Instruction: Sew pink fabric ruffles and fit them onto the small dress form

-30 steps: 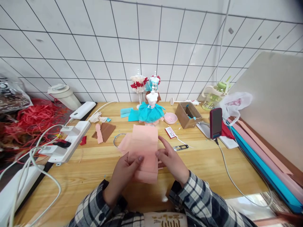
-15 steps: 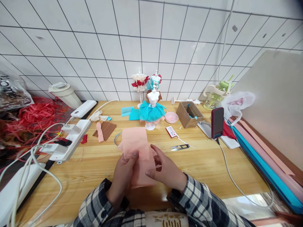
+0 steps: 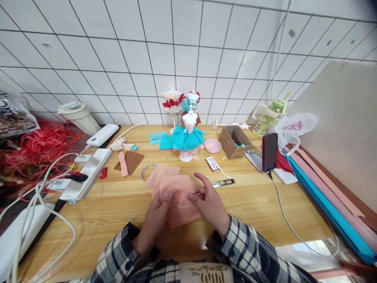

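**Operator:** In the head view, what has just changed?

**Observer:** Half a second ago, your right hand stood away from the work, fingers spread. Now its thumb lies at the right edge of the thin, peach-pink rectangular sheet, with curled fingers partly hidden behind and the index stretched free. It looks like a light pinch, the hand half closed.

**Operator:** And the left hand?

**Observer:** Your left hand is closed on the sheet's left side, thumb on top, fingers mostly hidden underneath.

**Operator:** Where is the sheet?

**Observer:** Between your hands, above the pale wooden table and in front of the small white dress form with a turquoise tulle skirt. Its top edge has come lower, so more of the loose peach-pink pieces shows behind it, beside the silver wire ring. The black-handled snips lie just beyond your right fingers.

**Operator:** What does that mean for the handling?

**Observer:** With both edges held, I judge you can steer it more evenly; something so thin should crease easily if your pull is uneven.
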Action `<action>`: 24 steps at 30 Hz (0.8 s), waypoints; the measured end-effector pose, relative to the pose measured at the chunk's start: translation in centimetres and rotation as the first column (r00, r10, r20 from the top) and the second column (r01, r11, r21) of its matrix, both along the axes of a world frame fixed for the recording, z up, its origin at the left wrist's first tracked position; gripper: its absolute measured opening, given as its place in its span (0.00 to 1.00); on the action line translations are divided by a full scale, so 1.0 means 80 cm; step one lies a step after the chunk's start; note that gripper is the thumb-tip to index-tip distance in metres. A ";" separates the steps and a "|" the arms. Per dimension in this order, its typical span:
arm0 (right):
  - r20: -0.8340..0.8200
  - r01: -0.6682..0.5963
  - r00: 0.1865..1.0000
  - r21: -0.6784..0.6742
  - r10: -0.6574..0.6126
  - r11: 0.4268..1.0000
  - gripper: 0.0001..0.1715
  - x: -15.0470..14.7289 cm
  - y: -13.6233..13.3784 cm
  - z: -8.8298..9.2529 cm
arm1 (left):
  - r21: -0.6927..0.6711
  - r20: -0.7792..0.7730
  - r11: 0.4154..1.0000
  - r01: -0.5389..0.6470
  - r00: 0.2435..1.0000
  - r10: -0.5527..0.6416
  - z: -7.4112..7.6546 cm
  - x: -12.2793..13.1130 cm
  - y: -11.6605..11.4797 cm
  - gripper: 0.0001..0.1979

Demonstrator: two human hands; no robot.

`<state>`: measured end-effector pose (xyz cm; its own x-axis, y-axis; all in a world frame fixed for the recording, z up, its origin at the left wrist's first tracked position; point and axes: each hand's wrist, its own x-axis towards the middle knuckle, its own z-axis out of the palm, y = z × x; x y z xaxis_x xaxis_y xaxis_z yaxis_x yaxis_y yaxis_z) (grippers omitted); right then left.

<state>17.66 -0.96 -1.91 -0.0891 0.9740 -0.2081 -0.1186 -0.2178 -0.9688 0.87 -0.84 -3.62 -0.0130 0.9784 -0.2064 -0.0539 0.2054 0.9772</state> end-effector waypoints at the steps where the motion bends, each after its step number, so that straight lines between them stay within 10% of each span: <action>1: 0.011 -0.005 1.000 -0.001 0.005 1.000 0.43 0.000 -0.001 0.000 | -0.011 0.035 1.000 0.015 0.999 -0.014 0.001 0.000 0.000 0.24; 7: 0.320 -0.156 0.943 0.185 0.091 0.970 0.28 0.039 0.009 -0.004 | -0.029 0.019 0.999 -0.030 0.999 0.030 0.024 -0.005 0.000 0.23; 11: 0.853 -0.331 0.515 0.286 -0.081 0.899 0.20 0.106 0.025 -0.023 | -0.030 0.039 0.998 -0.051 0.998 0.052 0.025 -0.017 0.001 0.25; 15: 0.976 -0.416 0.217 0.118 -0.028 0.902 0.24 0.149 0.025 -0.049 | -0.020 0.103 0.999 -0.036 0.994 0.038 0.019 -0.025 0.003 0.25; 20: 0.959 -0.322 0.284 0.108 -0.013 0.940 0.10 0.156 0.018 -0.051 | -0.025 0.086 0.999 -0.048 0.995 0.050 0.032 -0.026 0.003 0.26; 24: 0.841 -0.336 0.541 0.201 0.014 0.920 0.04 0.142 0.011 -0.027 | -0.043 -0.016 0.996 -0.075 0.997 0.074 0.040 -0.030 0.002 0.24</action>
<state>28.99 -0.10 -4.08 -0.2153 0.9764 0.0159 0.7558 0.1769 -0.6304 -1.49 -0.68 -0.43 -0.0891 0.9647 -0.2478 -0.0566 0.2435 0.9683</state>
